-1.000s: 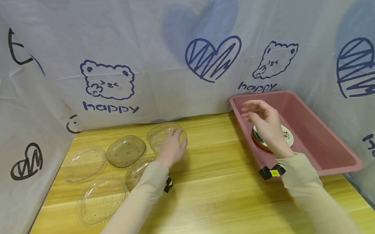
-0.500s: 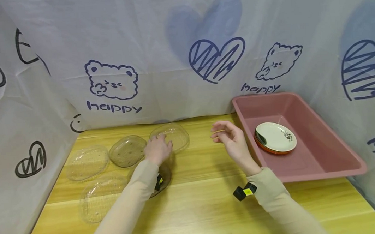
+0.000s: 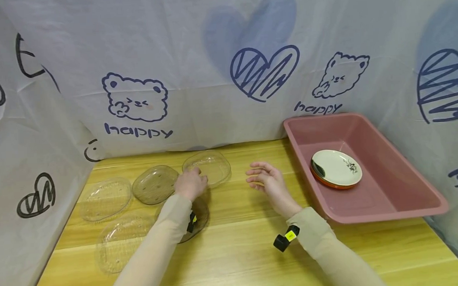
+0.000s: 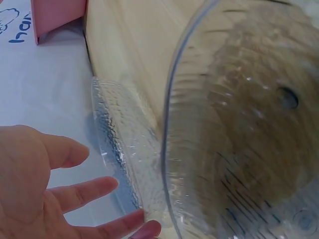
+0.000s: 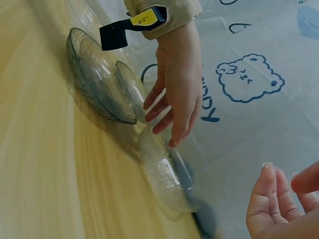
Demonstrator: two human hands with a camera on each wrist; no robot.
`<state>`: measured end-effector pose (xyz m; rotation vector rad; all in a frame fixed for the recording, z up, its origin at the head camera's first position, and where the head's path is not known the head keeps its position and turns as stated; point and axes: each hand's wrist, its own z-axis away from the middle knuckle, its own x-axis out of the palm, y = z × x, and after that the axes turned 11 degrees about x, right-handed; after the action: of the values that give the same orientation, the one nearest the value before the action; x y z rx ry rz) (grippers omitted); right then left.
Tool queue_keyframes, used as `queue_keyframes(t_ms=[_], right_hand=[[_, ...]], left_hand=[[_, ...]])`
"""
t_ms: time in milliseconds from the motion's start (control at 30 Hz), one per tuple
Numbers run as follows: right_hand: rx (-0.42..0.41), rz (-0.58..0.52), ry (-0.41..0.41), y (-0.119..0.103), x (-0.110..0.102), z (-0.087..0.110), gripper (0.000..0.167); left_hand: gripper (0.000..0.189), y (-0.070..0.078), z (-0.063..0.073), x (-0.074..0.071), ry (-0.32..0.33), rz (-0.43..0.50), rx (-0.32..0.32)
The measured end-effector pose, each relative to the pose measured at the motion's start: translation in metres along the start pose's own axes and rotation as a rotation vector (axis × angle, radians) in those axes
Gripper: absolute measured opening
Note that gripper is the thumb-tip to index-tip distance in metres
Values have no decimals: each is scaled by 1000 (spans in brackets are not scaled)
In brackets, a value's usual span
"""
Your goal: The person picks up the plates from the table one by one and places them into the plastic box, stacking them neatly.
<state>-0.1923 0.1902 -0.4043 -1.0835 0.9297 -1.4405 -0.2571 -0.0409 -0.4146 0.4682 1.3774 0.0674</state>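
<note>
Front brown dish (image 3: 201, 220) is sitting on the left half of the wooden table (image 3: 251, 263), partly hidden below the left sleeve (image 3: 153, 246); the views are not showing whether it is lying flat or tilting. Left hand (image 3: 191, 184) is hovering near this dish, the rear brown dish (image 3: 156, 184) and the rear clear dish (image 3: 216, 167). Its fingers are spreading loosely and gripping nothing; any fingertip contact is remaining unclear. Farther left, the far-left clear dish (image 3: 105, 200) and the front-left clear dish (image 3: 121, 246) are lying on the table. Right hand (image 3: 271, 186) is hanging between the dishes and the pink tub (image 3: 386, 173), its fingers curving loosely and holding nothing. Inside the tub, a white plate (image 3: 336, 166) is resting near the left wall. Behind the table, a printed cloth (image 3: 194, 75) is hanging.
</note>
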Motion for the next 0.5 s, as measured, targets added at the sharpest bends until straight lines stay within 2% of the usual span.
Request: queue_keyframes(t_ms=[233, 500], right_hand=[[19, 19, 0, 6, 0, -5, 39], [40, 28, 2, 11, -2, -9, 39]], left_hand=[[46, -5, -4, 5, -43, -4, -4], [42, -8, -10, 12, -51, -26, 12]])
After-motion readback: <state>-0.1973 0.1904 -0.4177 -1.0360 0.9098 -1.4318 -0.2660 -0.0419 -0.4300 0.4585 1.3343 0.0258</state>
